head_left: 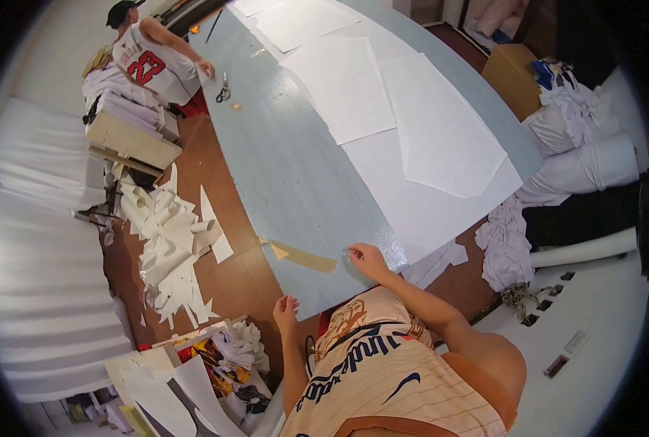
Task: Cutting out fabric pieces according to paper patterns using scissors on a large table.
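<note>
Near the table's near left corner, my left hand (pixel 286 309) has its fingers curled beside the edge; anything between them is too small to make out. My right hand (pixel 364 260) hovers at the near part of the pale blue table (pixel 303 175), fingertips drawn together, their contents unclear. Between the hands and slightly farther forward, a tan tape-like strip (pixel 306 258) lies with a bent end at the left edge. White paper sheets (pixel 441 138) cover much of the table's right half.
A co-worker (pixel 157 58) stands at the far left, one hand near black-handled scissors (pixel 222 91). Paper scraps (pixel 171 240) litter the floor at left. A cluttered bin (pixel 230 349) is beside me. Cloth rolls (pixel 572 167) and a cardboard box (pixel 510 76) line the right.
</note>
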Demonstrator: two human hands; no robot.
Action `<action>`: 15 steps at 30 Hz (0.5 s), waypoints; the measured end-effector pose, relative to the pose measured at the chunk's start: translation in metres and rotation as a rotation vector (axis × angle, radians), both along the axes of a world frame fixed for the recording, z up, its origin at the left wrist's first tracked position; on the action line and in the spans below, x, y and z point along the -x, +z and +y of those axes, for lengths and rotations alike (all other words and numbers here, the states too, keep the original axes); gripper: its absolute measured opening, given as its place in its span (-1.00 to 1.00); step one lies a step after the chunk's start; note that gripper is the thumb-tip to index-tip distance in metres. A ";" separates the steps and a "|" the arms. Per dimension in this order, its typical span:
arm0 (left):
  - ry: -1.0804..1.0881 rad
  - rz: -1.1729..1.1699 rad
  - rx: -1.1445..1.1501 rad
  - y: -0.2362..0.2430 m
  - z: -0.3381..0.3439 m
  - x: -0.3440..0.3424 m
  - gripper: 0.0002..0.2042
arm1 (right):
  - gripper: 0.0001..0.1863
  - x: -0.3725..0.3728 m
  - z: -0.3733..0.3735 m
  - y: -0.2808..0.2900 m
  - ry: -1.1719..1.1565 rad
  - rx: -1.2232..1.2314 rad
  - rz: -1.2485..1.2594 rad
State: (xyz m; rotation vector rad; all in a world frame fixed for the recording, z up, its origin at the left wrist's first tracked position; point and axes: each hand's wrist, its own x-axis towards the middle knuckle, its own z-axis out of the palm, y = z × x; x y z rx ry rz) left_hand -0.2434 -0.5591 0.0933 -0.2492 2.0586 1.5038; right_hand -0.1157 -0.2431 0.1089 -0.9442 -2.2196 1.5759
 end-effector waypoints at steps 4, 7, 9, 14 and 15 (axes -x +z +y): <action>-0.012 0.021 0.040 0.001 -0.002 0.044 -0.70 | -0.72 0.041 -0.017 -0.007 0.012 -0.029 -0.018; -0.084 0.142 -0.031 -0.018 0.000 0.087 -0.70 | -0.73 0.086 -0.017 -0.010 0.009 -0.069 -0.023; -0.281 0.336 0.128 -0.022 0.011 0.132 -0.73 | -0.74 0.131 -0.022 -0.019 0.014 -0.092 -0.038; -0.464 0.516 0.168 -0.061 0.074 0.221 -0.65 | -0.71 0.237 0.026 -0.049 0.097 -0.220 -0.085; -0.487 0.499 0.142 -0.074 0.092 0.252 -0.65 | -0.71 0.270 0.029 -0.051 0.110 -0.220 -0.045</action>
